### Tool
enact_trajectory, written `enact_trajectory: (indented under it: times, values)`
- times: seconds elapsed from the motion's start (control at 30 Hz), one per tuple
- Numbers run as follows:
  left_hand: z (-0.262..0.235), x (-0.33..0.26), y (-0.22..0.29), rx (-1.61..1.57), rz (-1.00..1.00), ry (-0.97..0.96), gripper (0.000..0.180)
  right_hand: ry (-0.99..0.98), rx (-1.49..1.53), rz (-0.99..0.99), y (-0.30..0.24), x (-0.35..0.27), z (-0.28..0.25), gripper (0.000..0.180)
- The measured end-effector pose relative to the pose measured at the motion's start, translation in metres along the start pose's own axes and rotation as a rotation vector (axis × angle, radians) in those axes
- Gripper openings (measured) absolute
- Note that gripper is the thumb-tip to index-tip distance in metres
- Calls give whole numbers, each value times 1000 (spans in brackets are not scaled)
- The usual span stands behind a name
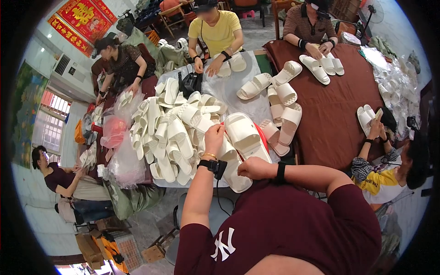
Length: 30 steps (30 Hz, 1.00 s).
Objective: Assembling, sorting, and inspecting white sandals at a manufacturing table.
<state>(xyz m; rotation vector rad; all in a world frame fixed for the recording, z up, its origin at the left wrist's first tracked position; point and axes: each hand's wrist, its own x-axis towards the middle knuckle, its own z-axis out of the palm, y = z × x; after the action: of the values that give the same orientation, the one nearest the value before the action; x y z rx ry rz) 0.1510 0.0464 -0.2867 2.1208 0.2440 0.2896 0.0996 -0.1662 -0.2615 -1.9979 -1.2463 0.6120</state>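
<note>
In front of me a cream slipper (245,143) lies tilted over a red item (262,136), most of which it hides. Another cream slipper (234,170) sits partly beneath its left side. My left hand (213,141) is closed at the upper slipper's left edge, by the strap; what its fingers grip is hidden. By the heel end, my right hand (255,168) is closed with fingertips pinched together, and I cannot make out what is between them. A large heap of cream slippers (176,128) spreads to the left of my hands.
Several slippers (289,123) stand right of my hands, beside a brown-covered table (330,119). Clear plastic bags (124,158) bulge left of the heap. Co-workers handle slippers around the tables, one in yellow (220,34) opposite me. A black cable (220,197) hangs from my left wrist.
</note>
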Motion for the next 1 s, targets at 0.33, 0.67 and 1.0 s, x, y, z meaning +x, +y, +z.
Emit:
enact_trajectory:
  times: [0.33,0.67,1.0]
  values:
    - [1,1,-6,28,-10,-3,27,-156,504,312,7,6,-6,20]
    - [9,30,8,21,-63,-196,30,246,-369,96,37,22,-26,13]
    - [33,50,-5,-209,-169,-383,26,353,-470,-25,47,18,-18,9]
